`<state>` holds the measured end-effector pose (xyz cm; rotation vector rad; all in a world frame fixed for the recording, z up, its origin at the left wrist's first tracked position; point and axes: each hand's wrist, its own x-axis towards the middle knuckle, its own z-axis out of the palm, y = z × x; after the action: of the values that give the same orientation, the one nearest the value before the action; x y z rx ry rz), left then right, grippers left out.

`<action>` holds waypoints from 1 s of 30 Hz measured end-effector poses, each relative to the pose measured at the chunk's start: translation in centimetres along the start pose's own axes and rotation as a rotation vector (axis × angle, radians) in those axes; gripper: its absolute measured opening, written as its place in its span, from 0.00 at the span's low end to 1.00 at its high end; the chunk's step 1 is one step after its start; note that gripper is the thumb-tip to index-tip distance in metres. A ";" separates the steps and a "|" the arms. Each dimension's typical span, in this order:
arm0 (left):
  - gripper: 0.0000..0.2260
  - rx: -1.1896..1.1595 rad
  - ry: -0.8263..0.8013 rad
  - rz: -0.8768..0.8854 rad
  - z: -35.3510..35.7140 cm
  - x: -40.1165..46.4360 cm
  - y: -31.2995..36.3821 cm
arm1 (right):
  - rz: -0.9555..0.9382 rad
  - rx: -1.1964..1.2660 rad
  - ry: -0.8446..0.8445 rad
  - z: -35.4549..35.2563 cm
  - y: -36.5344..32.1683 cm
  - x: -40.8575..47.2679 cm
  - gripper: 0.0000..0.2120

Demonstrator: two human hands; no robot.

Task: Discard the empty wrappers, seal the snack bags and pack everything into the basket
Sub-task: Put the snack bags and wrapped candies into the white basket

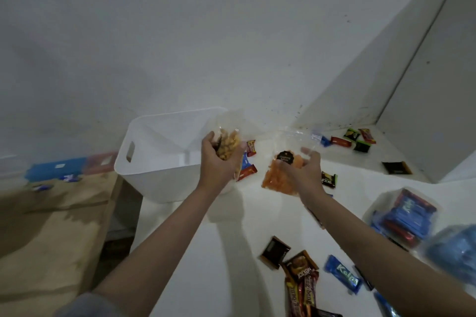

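My left hand (217,162) grips a clear bag of yellow puffed snacks (229,145), held up at the right rim of the white plastic basket (154,157). The basket stands on the white table (231,252) and shows nothing inside. My right hand (306,172) rests on a clear bag of orange snacks with a black label (279,175), which lies on the table to the right of the basket. Whether the fingers grip that bag I cannot tell; they look spread over it.
Small wrapped snacks lie scattered: brown and blue ones in front (304,273), a few by the back wall (358,139), a black one (329,179) beside my right hand. A clear tub of blue packs (404,216) sits at right. A brown surface (46,226) lies left.
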<state>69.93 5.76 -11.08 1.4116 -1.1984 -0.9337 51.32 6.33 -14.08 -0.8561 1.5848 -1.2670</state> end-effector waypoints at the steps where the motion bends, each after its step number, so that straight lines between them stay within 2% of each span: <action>1: 0.33 -0.007 0.026 0.012 -1.1 0.9 0.7 | 0.006 -0.006 -0.005 1.0 -0.5 -0.3 0.29; 4: 0.34 -0.024 0.051 0.002 -4.3 4.3 0.8 | -0.005 -0.020 -0.015 3.3 -1.8 -0.7 0.23; 9: 0.37 0.073 -0.022 -0.084 -8.2 11.3 -1.9 | -0.056 -0.036 -0.028 5.3 -3.3 0.2 0.17; 15: 0.28 0.367 -0.263 -0.243 -9.2 18.1 -6.6 | -0.052 -0.010 -0.045 6.3 -3.8 2.4 0.15; 20: 0.27 0.694 -0.431 -0.318 -8.3 20.3 -10.1 | -0.001 0.037 -0.025 7.0 -4.3 4.0 0.15; 23: 0.31 0.770 -0.495 -0.400 -7.2 20.6 -11.2 | 0.002 0.084 -0.024 7.7 -5.2 4.5 0.16; 28: 0.47 0.699 -0.546 -0.499 -7.0 21.1 -12.5 | 0.055 0.193 -0.042 10.0 -7.1 4.4 0.12; 30: 0.46 0.652 -0.580 -0.578 -8.0 21.4 -12.4 | 0.098 0.216 -0.066 11.7 -7.7 4.3 0.10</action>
<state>84.34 -13.63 -20.74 2.1678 -1.6531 -1.5064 60.59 -3.36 -8.32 -0.6692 1.3920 -1.2987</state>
